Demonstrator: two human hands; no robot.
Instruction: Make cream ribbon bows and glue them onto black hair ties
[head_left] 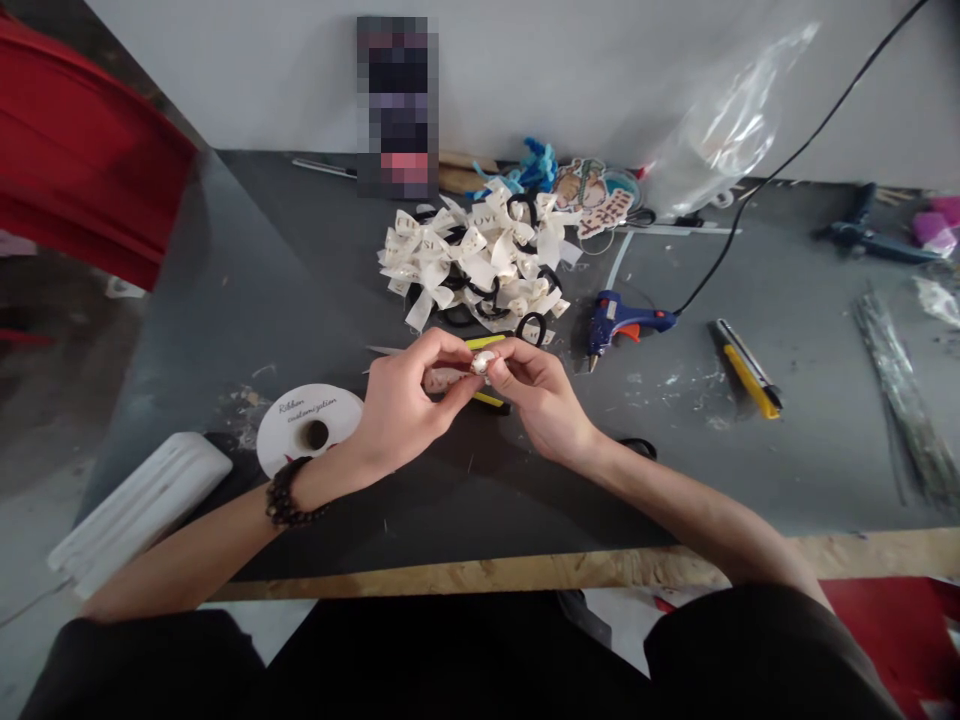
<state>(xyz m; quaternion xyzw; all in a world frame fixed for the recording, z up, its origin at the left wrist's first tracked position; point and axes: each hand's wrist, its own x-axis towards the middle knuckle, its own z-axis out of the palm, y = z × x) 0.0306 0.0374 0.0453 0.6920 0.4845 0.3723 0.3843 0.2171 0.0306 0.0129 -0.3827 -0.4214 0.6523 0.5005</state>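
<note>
Both my hands meet over the middle of the table, pinching a small white ribbon piece (482, 362) between thumbs and fingertips. My left hand (420, 395), with a dark bead bracelet at the wrist, holds it from the left. From the other side, my right hand (536, 390) grips the same piece. The ribbon's exact fold is mostly hidden by fingers. Beneath the hands lie scissors (491, 400) with black and yellow handles, partly covered. Just beyond is a pile of white printed ribbon bows (480, 250) with black hair ties.
A ribbon spool (281, 425) lies at the left, near a white box-like device (142, 510). To the right are a blue glue gun (619, 318) with a black cord, a yellow utility knife (750, 370), pliers (862, 230) and thin wires (904, 390). A clear plastic bag (724, 130) stands behind.
</note>
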